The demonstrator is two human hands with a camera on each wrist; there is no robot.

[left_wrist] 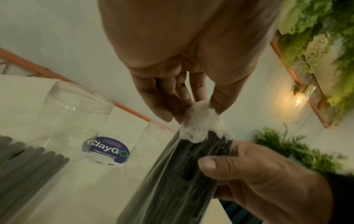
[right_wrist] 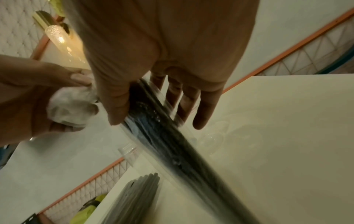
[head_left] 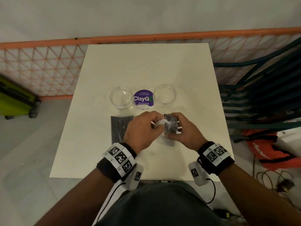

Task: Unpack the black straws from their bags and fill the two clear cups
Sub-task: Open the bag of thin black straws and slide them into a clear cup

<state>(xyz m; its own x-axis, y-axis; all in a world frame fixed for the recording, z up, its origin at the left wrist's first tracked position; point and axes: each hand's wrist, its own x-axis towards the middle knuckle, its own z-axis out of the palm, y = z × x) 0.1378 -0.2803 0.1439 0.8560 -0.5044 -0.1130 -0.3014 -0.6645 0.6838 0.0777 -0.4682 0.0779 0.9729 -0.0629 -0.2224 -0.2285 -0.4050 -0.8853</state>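
Observation:
Two empty clear cups stand mid-table, the left cup (head_left: 121, 97) (left_wrist: 74, 115) and the right cup (head_left: 164, 95) (left_wrist: 151, 145). My right hand (head_left: 180, 128) (right_wrist: 153, 109) grips a clear bag of black straws (head_left: 170, 126) (left_wrist: 184, 174) (right_wrist: 168, 136), held upright in front of the right cup. My left hand (head_left: 145, 128) (left_wrist: 191, 106) pinches the bag's bunched white top (head_left: 160, 123) (left_wrist: 199, 127) (right_wrist: 72, 109). A second bag of straws (head_left: 119, 129) (left_wrist: 28, 166) (right_wrist: 139, 197) lies flat on the table, in front of the left cup.
A purple ClayGo sticker (head_left: 143, 98) sits between the cups on the white table (head_left: 146, 66). An orange mesh fence (head_left: 40, 62) runs behind. Stacked dark chairs (head_left: 260, 95) stand right, a green case (head_left: 14, 98) left, cables (head_left: 276, 181) on the floor.

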